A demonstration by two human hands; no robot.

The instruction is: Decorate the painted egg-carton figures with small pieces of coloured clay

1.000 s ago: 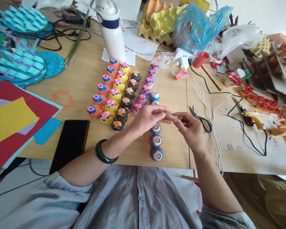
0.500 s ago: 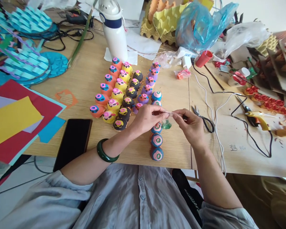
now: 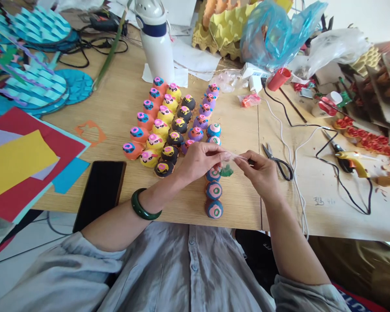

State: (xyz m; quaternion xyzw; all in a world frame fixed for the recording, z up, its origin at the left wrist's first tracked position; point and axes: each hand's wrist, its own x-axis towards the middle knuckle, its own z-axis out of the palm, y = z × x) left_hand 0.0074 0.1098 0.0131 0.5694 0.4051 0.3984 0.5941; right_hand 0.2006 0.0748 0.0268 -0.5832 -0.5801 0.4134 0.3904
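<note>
My left hand [image 3: 203, 161] and my right hand [image 3: 261, 171] both pinch the edge of a clear plastic bag [image 3: 232, 157], with a green lump [image 3: 226, 170] low in it. The bag hangs over a column of blue balls [image 3: 213, 190] with pink tops and green rings; my left hand partly hides that column. To the left stand rows of painted orange [image 3: 138, 134], yellow [image 3: 160, 126], black [image 3: 179, 125] and purple [image 3: 200, 121] balls, topped with small coloured shapes.
Black scissors [image 3: 279, 164] lie right of my right hand. A phone [image 3: 100, 190], coloured paper [image 3: 65, 143] and a white bottle [image 3: 156, 47] are to the left and back. A glue gun [image 3: 351, 161] and cables lie right; egg trays [image 3: 227, 28] are behind.
My right hand has shifted slightly right, and the gap between my hands is wider. The plastic between them is stretched out more.
</note>
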